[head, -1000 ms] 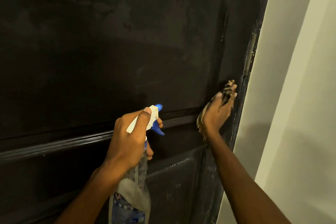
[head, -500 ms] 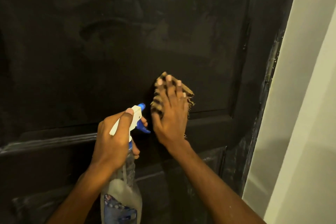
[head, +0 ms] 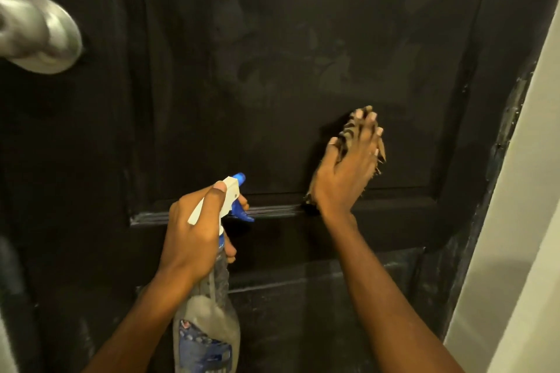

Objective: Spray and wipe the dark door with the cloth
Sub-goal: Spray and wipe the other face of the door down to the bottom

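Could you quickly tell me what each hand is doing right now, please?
Left hand: grips the spray bottle.
Right hand: open, flat fingers pressing the cloth on the door.

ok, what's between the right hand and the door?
The striped cloth: the right hand presses it flat against the door panel, with its frayed edges showing past the hand. The head view shows this.
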